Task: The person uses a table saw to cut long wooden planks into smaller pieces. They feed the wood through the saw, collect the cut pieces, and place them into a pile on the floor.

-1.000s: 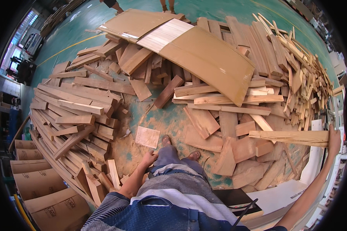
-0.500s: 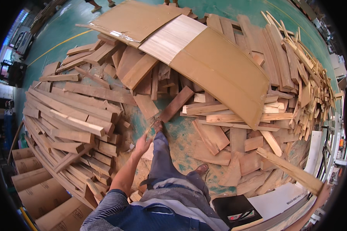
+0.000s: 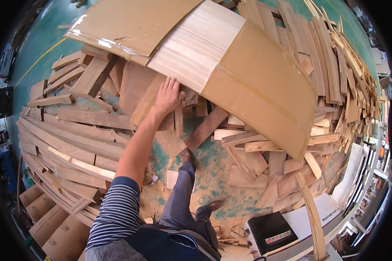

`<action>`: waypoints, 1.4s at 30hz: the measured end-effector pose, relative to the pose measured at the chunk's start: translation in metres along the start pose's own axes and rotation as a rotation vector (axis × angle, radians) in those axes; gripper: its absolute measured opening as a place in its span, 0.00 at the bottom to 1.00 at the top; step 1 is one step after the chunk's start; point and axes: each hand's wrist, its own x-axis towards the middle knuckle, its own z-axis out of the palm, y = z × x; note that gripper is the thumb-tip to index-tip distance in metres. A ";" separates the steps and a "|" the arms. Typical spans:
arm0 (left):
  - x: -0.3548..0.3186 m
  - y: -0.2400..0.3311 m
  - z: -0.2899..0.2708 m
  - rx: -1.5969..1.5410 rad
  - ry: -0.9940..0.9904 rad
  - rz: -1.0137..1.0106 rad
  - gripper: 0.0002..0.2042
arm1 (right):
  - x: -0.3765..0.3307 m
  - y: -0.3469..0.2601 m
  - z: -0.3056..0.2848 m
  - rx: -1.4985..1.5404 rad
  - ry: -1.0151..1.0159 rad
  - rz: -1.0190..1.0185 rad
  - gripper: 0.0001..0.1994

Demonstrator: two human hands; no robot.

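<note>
My left hand reaches forward with its fingers stretched out, at the near edge of a pale wood-grain panel. Its fingertips overlap that edge; whether they touch it I cannot tell. Brown cardboard covers the panel on both sides, one sheet at the left and another at the right. The wrapped panel lies across a heap of lumber. At the lower right a long, narrow strip of wood stands tilted, its lower end running to the picture's edge. My right hand does not show there.
Stacked planks lie at the left, with cardboard cartons below them. More boards are heaped at the right. A black box with coloured buttons sits at the lower right. Offcuts and sawdust litter the green floor around my feet.
My left hand has moved forward from near my knee to the panel's edge. The wood strip has swung from slanting to nearly upright, and the right hand that held it has left view.
</note>
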 end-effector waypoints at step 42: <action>-0.523 -0.087 0.116 -0.338 -0.785 -0.410 0.27 | -0.148 -0.162 -0.194 0.301 0.389 -0.244 0.30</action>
